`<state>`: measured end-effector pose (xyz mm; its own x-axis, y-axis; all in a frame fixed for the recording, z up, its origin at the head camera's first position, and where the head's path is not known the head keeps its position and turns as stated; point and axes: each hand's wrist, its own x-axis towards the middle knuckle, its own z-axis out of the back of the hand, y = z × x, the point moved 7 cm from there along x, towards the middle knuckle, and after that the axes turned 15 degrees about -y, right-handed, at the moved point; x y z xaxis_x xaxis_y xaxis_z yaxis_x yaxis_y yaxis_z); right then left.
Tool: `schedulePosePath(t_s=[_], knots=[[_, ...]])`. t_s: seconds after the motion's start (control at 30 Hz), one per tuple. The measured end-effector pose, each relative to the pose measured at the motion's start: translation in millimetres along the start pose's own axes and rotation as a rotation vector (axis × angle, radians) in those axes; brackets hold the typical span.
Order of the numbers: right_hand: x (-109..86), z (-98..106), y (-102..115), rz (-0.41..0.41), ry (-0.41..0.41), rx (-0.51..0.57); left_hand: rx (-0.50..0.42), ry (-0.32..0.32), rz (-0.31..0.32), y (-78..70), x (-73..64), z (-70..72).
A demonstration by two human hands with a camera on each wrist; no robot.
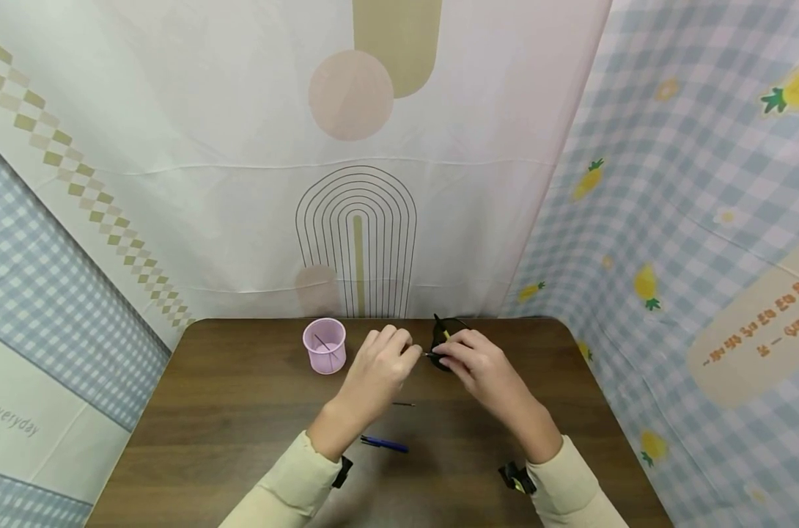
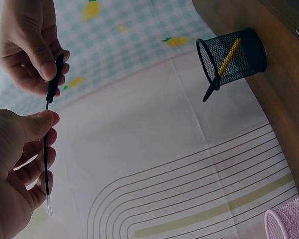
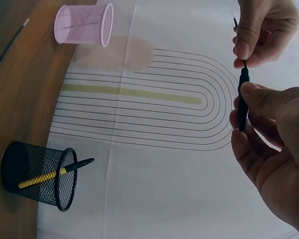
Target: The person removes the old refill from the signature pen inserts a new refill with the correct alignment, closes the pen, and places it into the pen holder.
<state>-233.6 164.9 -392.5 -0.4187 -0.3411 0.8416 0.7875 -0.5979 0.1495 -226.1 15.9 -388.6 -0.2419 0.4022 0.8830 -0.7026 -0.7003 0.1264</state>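
My left hand (image 1: 376,370) pinches a slim pen refill (image 2: 46,164), dark with a clear tail end, between thumb and fingers. Facing it, my right hand (image 1: 481,367) grips a short black pen barrel (image 3: 243,99). The refill's other end meets the tip of this barrel, so the two lie in one line between the hands. Both hands are raised above the far part of the table. Behind the right fingers in the head view stands a black mesh cup (image 2: 234,57) with a yellow and black pen (image 3: 42,178) in it.
A pink mesh cup (image 1: 324,359) with a thin refill inside stands left of my hands, near the table's back edge. On the wooden table (image 1: 241,440), a blue pen (image 1: 385,444) lies between my forearms, with another thin refill (image 3: 10,47) beyond it. Patterned cloths hang behind.
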Motion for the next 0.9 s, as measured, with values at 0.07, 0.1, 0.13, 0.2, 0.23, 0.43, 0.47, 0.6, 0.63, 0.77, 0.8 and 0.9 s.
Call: schedulePosePath(t_s=[0.07,0.1,0.13,0.2,0.23,0.43,0.47,0.6,0.63,0.77,0.8,0.9], knots=[[-0.8,-0.9,-0.1,-0.011,0.003,0.009,0.001,-0.004,-0.007,-1.3,-0.2,-0.9],[-1.2,-1.3,-0.2,-0.015,0.003,0.012,-0.001,-0.006,-0.01,-1.9,-0.3,-1.5],[-1.5,-1.6,-0.2,-0.019,0.002,0.013,-0.005,-0.009,-0.011,-2.3,-0.3,-1.6],[-2.1,-1.7,-0.3,-0.024,0.001,0.016,-0.026,-0.006,-0.003,-2.8,-0.2,-2.2],[-2.3,-1.8,-0.5,-0.027,0.001,0.017,-0.04,-0.006,0.004,-2.8,-0.2,-2.5],[-4.0,-1.3,-1.8,-0.045,-0.004,0.029,-0.12,-0.008,0.048,-2.1,-0.5,-4.1],[-4.5,-1.3,-2.2,-0.048,-0.004,0.032,-0.125,-0.01,0.051,-2.0,-0.7,-4.4],[-5.8,-1.5,-3.5,-0.055,-0.005,0.036,-0.127,-0.012,0.055,-2.3,-1.1,-5.1],[-6.1,-1.5,-3.8,-0.056,-0.005,0.037,-0.125,-0.012,0.054,-2.5,-1.2,-5.3],[-6.9,-1.5,-4.8,-0.054,-0.009,0.035,-0.131,-0.003,0.056,-2.8,-1.2,-5.6],[-7.1,-1.5,-5.0,-0.053,-0.009,0.033,-0.133,0.0,0.057,-2.8,-1.4,-5.8],[-7.2,-1.0,-5.1,-0.05,-0.007,0.025,-0.136,0.004,0.064,-1.8,-1.9,-6.2]])
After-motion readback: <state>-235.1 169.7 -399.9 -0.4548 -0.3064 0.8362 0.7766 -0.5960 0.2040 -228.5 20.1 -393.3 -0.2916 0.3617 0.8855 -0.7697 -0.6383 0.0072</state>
